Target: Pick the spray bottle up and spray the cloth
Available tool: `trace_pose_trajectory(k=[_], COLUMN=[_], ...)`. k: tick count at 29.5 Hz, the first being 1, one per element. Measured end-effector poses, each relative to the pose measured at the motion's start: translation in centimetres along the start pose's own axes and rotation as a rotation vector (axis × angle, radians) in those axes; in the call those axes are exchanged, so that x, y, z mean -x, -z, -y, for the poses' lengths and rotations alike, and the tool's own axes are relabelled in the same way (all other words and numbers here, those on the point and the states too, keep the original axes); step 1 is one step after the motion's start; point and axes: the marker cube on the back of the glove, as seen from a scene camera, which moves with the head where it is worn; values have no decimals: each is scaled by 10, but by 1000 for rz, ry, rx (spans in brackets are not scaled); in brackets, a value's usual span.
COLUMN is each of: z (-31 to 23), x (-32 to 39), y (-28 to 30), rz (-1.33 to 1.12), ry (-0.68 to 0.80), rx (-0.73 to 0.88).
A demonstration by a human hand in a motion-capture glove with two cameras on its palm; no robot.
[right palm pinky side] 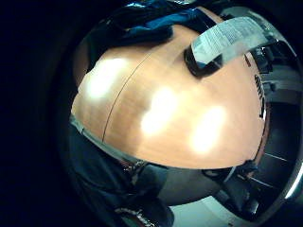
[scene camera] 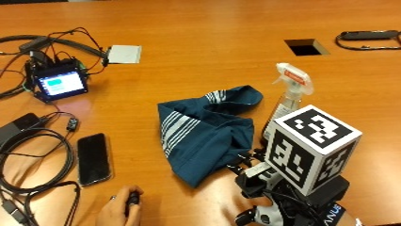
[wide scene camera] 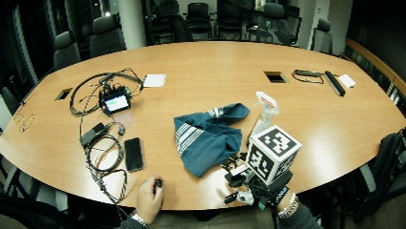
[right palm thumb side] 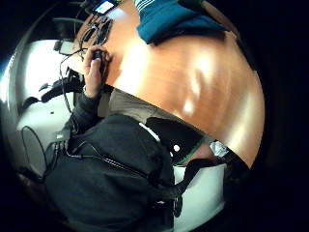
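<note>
So the spray bottle (scene camera: pixel 287 101) is standing upright on the counter (scene camera: pixel 206 42), right of center in the outside view, right beside the teal striped cloth (scene camera: pixel 204 134) that's bunched up in the middle. Nobody's touching the bottle. The gloved right hand (scene camera: pixel 263 188) sits low at the bottom right, just below the cloth and bottle, mostly hidden, so I honestly can't tell how far open its fingers are or whether it touches anything. Bare left hand (scene camera: pixel 119 209) at the bottom left is curled round a small dark thing (scene camera: pixel 132 199). A phone (scene camera: pixel 94 158) lies above it, a small screen (scene camera: pixel 60 83) upper left.
</note>
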Motion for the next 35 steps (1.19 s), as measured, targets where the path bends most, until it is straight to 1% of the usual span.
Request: trace_pose_trajectory(k=[17, 21, 24, 27, 35], z=[5, 9, 10, 12, 36], x=[-10, -20, -36, -55, -107], y=[-10, -9, -6, 2, 47], rz=[29, 18, 11, 22, 11], ry=[-46, -82, -138, -207, -435], rx=[34, 38, 29, -20, -280])
